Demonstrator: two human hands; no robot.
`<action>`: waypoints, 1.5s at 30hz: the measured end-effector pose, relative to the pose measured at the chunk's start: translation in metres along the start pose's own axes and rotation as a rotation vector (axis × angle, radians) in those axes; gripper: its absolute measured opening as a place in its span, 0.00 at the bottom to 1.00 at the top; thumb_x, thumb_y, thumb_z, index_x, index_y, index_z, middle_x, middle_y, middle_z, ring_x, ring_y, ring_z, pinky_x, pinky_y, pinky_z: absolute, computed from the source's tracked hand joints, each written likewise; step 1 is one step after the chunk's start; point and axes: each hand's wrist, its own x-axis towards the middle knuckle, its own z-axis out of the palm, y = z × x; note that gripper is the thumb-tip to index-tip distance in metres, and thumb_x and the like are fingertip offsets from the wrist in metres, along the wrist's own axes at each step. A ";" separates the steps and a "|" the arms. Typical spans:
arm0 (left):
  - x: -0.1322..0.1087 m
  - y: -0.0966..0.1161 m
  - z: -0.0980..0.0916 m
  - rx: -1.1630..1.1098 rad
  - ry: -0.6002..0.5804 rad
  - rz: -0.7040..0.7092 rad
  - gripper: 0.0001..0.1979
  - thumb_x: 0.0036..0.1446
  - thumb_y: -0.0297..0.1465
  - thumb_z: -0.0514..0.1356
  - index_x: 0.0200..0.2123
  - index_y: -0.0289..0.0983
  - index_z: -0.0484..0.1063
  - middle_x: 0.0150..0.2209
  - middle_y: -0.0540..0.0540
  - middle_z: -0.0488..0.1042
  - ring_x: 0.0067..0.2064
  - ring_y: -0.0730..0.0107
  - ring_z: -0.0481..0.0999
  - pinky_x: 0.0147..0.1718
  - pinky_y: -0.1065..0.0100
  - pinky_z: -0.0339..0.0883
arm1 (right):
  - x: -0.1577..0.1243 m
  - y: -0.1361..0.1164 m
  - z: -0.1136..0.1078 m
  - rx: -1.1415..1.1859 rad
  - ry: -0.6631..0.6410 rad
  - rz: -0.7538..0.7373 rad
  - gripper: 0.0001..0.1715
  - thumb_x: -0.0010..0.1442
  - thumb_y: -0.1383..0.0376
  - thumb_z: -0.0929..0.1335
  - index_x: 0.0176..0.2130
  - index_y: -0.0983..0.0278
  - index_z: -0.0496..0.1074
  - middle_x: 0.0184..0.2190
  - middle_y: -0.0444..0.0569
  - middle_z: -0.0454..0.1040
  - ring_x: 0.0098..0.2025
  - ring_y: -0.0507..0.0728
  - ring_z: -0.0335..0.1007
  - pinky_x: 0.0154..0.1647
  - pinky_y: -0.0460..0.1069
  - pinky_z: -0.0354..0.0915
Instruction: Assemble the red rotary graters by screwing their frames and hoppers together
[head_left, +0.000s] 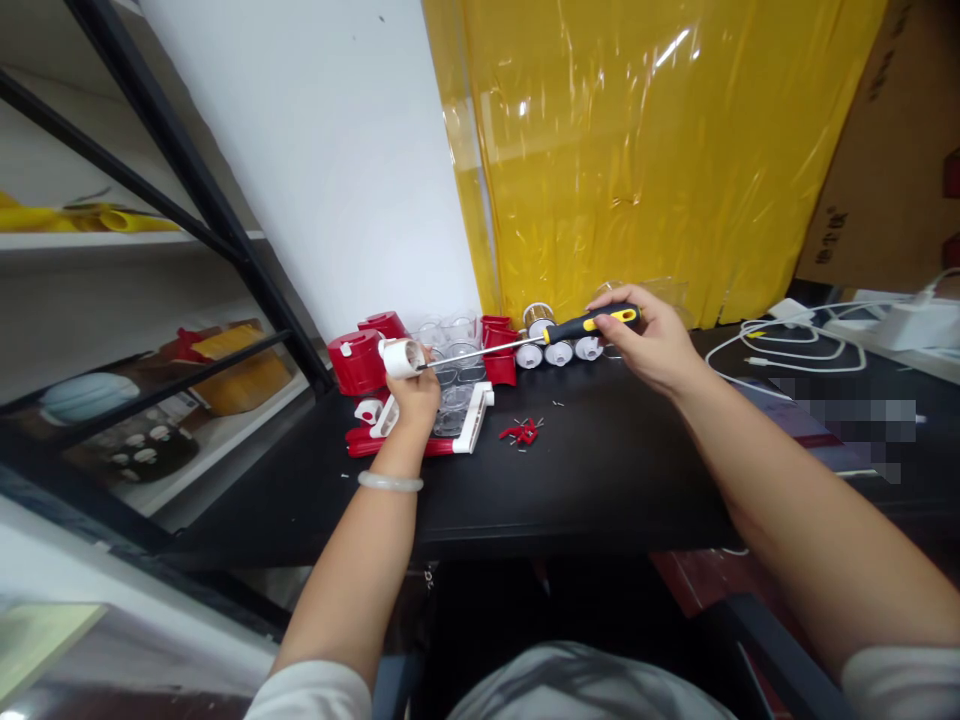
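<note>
My right hand (651,335) is closed round the black and yellow handle of a screwdriver (581,326). Its long metal shaft runs leftward to a white round plastic part (402,358), which my left hand (417,395) grips. The tip reaches the part's right side near my left fingers; whether it sits on a screw cannot be made out. Below the shaft, small red pieces and loose screws (523,432) lie in a little pile. Near my left wrist is a red and white plastic frame (471,420), partly hidden by the forearm.
Behind my left hand stand red plastic housings (356,362) and clear plastic cups (454,365). Several white-capped parts (559,353) line the back of the black table (600,450). A white cable (817,350) coils at right. A black-framed shelf (247,270) borders the left.
</note>
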 end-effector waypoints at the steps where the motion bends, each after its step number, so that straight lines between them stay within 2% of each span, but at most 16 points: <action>1: 0.000 0.000 0.000 -0.021 0.008 0.003 0.17 0.54 0.47 0.63 0.34 0.39 0.67 0.29 0.48 0.72 0.33 0.67 0.77 0.43 0.59 0.76 | 0.000 -0.001 0.000 0.012 -0.013 0.001 0.19 0.56 0.49 0.75 0.39 0.58 0.75 0.36 0.48 0.75 0.33 0.55 0.71 0.34 0.50 0.69; 9: 0.003 0.000 -0.001 -0.050 0.033 -0.012 0.18 0.53 0.47 0.64 0.29 0.39 0.66 0.28 0.48 0.73 0.33 0.66 0.78 0.44 0.57 0.77 | 0.006 0.011 -0.005 0.083 -0.118 0.047 0.27 0.45 0.48 0.80 0.38 0.59 0.74 0.39 0.48 0.75 0.38 0.56 0.72 0.36 0.50 0.69; 14: 0.004 -0.002 -0.002 -0.023 0.025 -0.017 0.17 0.50 0.45 0.64 0.28 0.39 0.66 0.28 0.47 0.73 0.32 0.66 0.78 0.43 0.59 0.76 | 0.006 0.016 -0.001 0.188 -0.115 0.107 0.32 0.42 0.46 0.81 0.42 0.57 0.73 0.40 0.47 0.74 0.40 0.57 0.74 0.38 0.51 0.72; 16: 0.002 0.000 -0.005 0.033 -0.030 -0.028 0.14 0.51 0.42 0.63 0.30 0.38 0.67 0.30 0.45 0.75 0.35 0.63 0.79 0.42 0.59 0.76 | 0.007 0.021 0.002 0.229 -0.085 0.148 0.31 0.45 0.44 0.79 0.42 0.56 0.72 0.38 0.47 0.74 0.38 0.57 0.75 0.36 0.52 0.73; 18: 0.000 0.006 -0.008 0.153 -0.104 -0.042 0.10 0.51 0.37 0.62 0.33 0.37 0.70 0.32 0.43 0.77 0.37 0.61 0.80 0.42 0.60 0.75 | 0.009 0.031 0.004 0.234 -0.049 0.238 0.31 0.50 0.38 0.74 0.40 0.57 0.72 0.32 0.46 0.74 0.31 0.56 0.75 0.30 0.51 0.72; 21: -0.002 0.019 -0.012 0.378 -0.218 -0.029 0.10 0.51 0.29 0.59 0.40 0.37 0.72 0.36 0.44 0.78 0.40 0.61 0.80 0.45 0.63 0.74 | 0.012 0.049 0.003 0.118 0.013 0.377 0.37 0.54 0.30 0.65 0.33 0.60 0.71 0.18 0.45 0.68 0.19 0.54 0.67 0.18 0.49 0.64; 24: -0.001 0.029 -0.013 0.518 -0.330 -0.010 0.13 0.53 0.27 0.57 0.43 0.38 0.73 0.37 0.44 0.78 0.42 0.60 0.80 0.46 0.62 0.73 | 0.014 0.065 0.001 0.019 0.053 0.381 0.38 0.51 0.29 0.66 0.26 0.60 0.66 0.12 0.41 0.62 0.13 0.51 0.57 0.13 0.47 0.54; 26: -0.001 0.031 -0.012 0.569 -0.389 -0.022 0.15 0.54 0.27 0.57 0.45 0.38 0.73 0.38 0.44 0.79 0.43 0.59 0.80 0.47 0.62 0.73 | 0.014 0.071 -0.001 0.039 0.052 0.375 0.37 0.50 0.30 0.68 0.25 0.59 0.63 0.11 0.40 0.61 0.12 0.50 0.54 0.12 0.47 0.52; 29: -0.001 0.031 -0.011 0.593 -0.422 -0.040 0.17 0.55 0.28 0.58 0.48 0.38 0.73 0.41 0.42 0.79 0.44 0.57 0.80 0.47 0.61 0.73 | 0.015 0.075 -0.002 0.101 0.045 0.375 0.36 0.49 0.31 0.70 0.26 0.59 0.62 0.12 0.38 0.60 0.13 0.49 0.54 0.14 0.46 0.53; 33: -0.001 0.030 -0.010 0.564 -0.416 -0.046 0.18 0.55 0.27 0.58 0.50 0.37 0.73 0.41 0.42 0.79 0.46 0.57 0.80 0.49 0.60 0.73 | 0.016 0.075 -0.002 0.136 0.066 0.312 0.36 0.46 0.32 0.73 0.29 0.59 0.64 0.14 0.37 0.62 0.16 0.49 0.59 0.17 0.46 0.57; 38: 0.000 0.027 -0.009 0.530 -0.397 -0.068 0.17 0.54 0.28 0.58 0.48 0.36 0.73 0.36 0.43 0.79 0.41 0.56 0.80 0.47 0.58 0.73 | 0.018 0.077 -0.004 0.173 0.061 0.263 0.35 0.43 0.34 0.75 0.30 0.59 0.67 0.20 0.39 0.67 0.19 0.49 0.62 0.20 0.46 0.61; 45: 0.001 0.023 -0.009 0.519 -0.407 -0.087 0.15 0.54 0.31 0.59 0.45 0.37 0.75 0.34 0.43 0.78 0.39 0.55 0.79 0.45 0.56 0.73 | 0.018 0.070 -0.010 0.367 -0.009 0.274 0.28 0.45 0.46 0.80 0.35 0.57 0.69 0.32 0.42 0.70 0.33 0.53 0.70 0.34 0.50 0.70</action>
